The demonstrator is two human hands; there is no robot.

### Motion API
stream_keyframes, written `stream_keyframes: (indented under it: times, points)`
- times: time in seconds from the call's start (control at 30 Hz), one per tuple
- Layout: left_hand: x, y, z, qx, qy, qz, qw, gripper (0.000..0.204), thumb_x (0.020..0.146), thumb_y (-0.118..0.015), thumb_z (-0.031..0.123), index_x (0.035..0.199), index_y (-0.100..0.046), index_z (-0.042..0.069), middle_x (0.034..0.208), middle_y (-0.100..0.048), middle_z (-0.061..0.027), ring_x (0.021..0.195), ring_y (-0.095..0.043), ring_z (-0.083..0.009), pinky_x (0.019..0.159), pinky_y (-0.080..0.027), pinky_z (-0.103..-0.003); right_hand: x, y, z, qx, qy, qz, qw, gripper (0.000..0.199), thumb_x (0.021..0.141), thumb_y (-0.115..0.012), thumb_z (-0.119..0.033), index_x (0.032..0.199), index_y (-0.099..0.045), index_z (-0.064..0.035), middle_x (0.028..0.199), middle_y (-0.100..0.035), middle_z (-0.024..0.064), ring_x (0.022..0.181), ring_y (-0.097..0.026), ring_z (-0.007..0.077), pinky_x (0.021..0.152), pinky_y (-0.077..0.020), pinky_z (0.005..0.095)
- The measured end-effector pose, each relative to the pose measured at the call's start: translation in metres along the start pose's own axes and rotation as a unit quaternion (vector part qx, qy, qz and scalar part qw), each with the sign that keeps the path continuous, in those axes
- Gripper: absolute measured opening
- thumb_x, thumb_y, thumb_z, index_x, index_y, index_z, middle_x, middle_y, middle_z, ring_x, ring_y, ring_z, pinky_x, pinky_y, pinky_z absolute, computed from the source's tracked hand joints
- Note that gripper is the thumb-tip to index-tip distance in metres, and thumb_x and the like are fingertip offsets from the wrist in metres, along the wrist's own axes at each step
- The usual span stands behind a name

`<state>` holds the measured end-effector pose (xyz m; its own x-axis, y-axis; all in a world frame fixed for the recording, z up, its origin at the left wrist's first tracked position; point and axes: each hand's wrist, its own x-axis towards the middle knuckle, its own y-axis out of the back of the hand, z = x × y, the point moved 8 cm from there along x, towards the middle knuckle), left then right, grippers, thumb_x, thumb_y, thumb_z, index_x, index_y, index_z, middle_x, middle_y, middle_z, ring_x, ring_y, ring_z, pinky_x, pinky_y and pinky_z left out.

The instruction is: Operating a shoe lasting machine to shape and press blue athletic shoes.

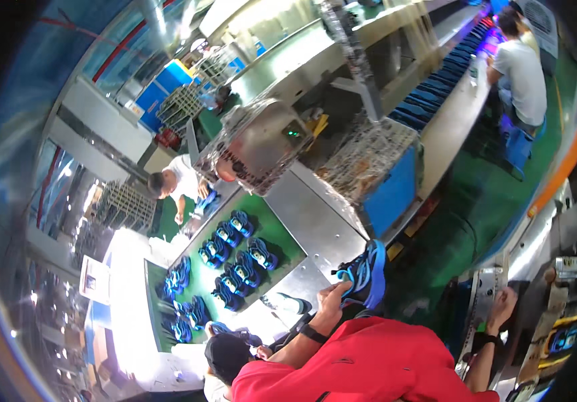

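My left hand [332, 300], below a black wristband, grips a blue-and-black sports shoe [367, 276] by its upper. The shoe is tilted, with its bright blue sole toward the right. It is held in front of the metal end of a green conveyor belt [276, 216]. My right hand [501, 309] is far to the right, beside a metal machine [488, 295]. Its fingers look curled together, and what they hold, if anything, is hidden. A light-coloured insole-like piece [291, 303] lies on the metal table near my left forearm.
Several blue shoes [236, 275] stand in rows on the belt. A person in a black cap [228, 356] is close at my left; another [180, 179] works across the belt. A wrapped control box [261, 144] overhangs it. People sit beside a second line [436, 97] at the far right.
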<state>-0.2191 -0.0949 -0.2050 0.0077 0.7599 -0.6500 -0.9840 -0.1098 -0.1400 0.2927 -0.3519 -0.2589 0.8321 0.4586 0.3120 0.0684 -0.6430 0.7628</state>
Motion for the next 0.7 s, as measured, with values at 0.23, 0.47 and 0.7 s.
stream_keyframes:
  times: [0.23,0.47,0.7]
  points:
    - [0.09,0.12,0.047,-0.116,-0.045,0.164,0.979,0.023,0.084,-0.075,0.011,0.099,-0.069,-0.005,0.096,-0.07,-0.0152,0.088,-0.071,-0.0272,0.075,-0.062,-0.042,0.169,0.038,-0.339,0.165,0.282,0.007,0.945,0.017,0.091,-0.065,0.001,0.108,-0.063,0.0,0.1,-0.065,0.0123,0.086,-0.061,0.0265,0.077,-0.0482,0.0353]
    - [0.257,0.248,0.112,-0.132,-0.118,0.267,0.947,0.02,0.072,-0.081,0.014,0.075,-0.07,-0.001,0.08,-0.067,-0.0054,0.066,-0.059,-0.0184,0.061,-0.049,-0.036,0.166,0.024,-0.75,0.069,0.694,0.07,0.713,0.039,0.084,-0.066,0.007,0.122,-0.063,-0.0021,0.122,-0.065,0.0136,0.115,-0.062,0.0324,0.101,-0.0475,0.0385]
    - [0.411,0.36,0.188,-0.141,-0.141,0.37,0.907,0.034,0.067,-0.082,0.023,0.075,-0.07,-0.007,0.074,-0.068,-0.0091,0.067,-0.061,-0.02,0.065,-0.051,-0.038,0.097,-0.084,-1.001,-0.035,0.845,0.111,0.522,0.052,0.082,-0.067,0.001,0.132,-0.06,-0.0048,0.134,-0.06,0.0121,0.126,-0.056,0.0289,0.108,-0.0434,0.0368]
